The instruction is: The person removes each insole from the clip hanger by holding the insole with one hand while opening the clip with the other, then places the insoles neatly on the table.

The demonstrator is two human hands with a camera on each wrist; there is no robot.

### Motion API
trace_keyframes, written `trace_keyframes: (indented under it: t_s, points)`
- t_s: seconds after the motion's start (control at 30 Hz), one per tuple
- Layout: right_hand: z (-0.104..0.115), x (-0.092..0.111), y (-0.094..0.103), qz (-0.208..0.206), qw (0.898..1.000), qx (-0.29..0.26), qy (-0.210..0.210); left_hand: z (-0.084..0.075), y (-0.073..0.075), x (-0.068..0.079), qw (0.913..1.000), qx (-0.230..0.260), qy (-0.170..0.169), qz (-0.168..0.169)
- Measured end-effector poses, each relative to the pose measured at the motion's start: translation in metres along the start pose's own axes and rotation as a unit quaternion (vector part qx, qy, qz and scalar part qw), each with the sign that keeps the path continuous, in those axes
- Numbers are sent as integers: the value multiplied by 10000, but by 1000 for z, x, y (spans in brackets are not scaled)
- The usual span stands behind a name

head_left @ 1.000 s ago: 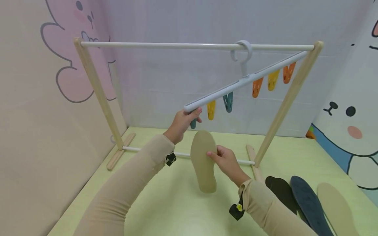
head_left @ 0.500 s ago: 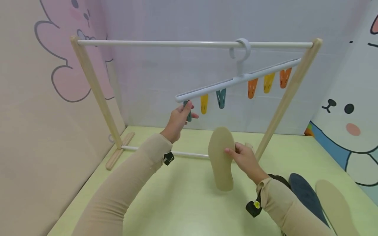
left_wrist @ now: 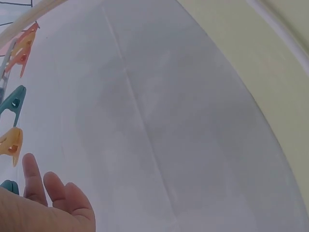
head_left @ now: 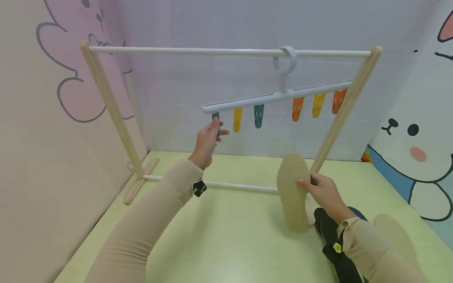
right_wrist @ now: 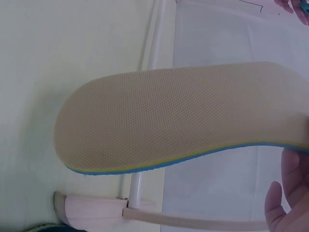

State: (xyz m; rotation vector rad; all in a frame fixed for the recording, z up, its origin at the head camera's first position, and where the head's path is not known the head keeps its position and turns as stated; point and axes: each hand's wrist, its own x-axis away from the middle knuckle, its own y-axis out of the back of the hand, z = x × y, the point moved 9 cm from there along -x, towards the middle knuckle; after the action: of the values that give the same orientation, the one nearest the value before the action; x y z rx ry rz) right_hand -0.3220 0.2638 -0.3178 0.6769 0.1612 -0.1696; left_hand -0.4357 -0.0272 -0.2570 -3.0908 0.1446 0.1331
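My left hand (head_left: 209, 138) pinches the teal clip (head_left: 215, 115) at the left end of a white clip hanger (head_left: 240, 103). The hanger hangs by its hook from a rack's top rail and slopes down to the left. Yellow, teal and orange clips line its underside; the nearest is a yellow clip (head_left: 237, 120). Over to the right, my right hand (head_left: 325, 192) holds a beige insole (head_left: 291, 192) by its right edge, thumb on the face turned to me. In the right wrist view that insole (right_wrist: 159, 118) shows a mesh surface with a blue and yellow edge.
The drying rack has wooden posts (head_left: 112, 106), a white top rail (head_left: 184, 50) and a lower rail (head_left: 240, 187). Dark insoles (head_left: 347, 265) and another beige insole (head_left: 394, 236) lie at the table's right, partly under the right sleeve. Walls stand behind and beside.
The hanger's left end has risen and moved left with my left hand, so it tilts less. My right hand has carried the beige insole to the right.
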Motion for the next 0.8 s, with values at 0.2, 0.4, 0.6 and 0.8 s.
trace_keyframes:
  t_s: [0.2, 0.4, 0.6, 0.8]
  points:
    - [-14, 5, 21, -85, 9994, 328, -76, 1, 2, 0, 9998, 123, -25, -129]
    - [-31, 9, 39, -163, 9979, 579, -233, -3, 2, 0, 9997, 75, -191, -159]
    - [-45, 14, 58, -158, 9951, 907, -362, -4, 1, -2, 9997, 37, -164, -178]
    - [-58, 19, 88, -457, 9877, 1447, -376, -2, 3, -3, 9998, -5, -98, -189]
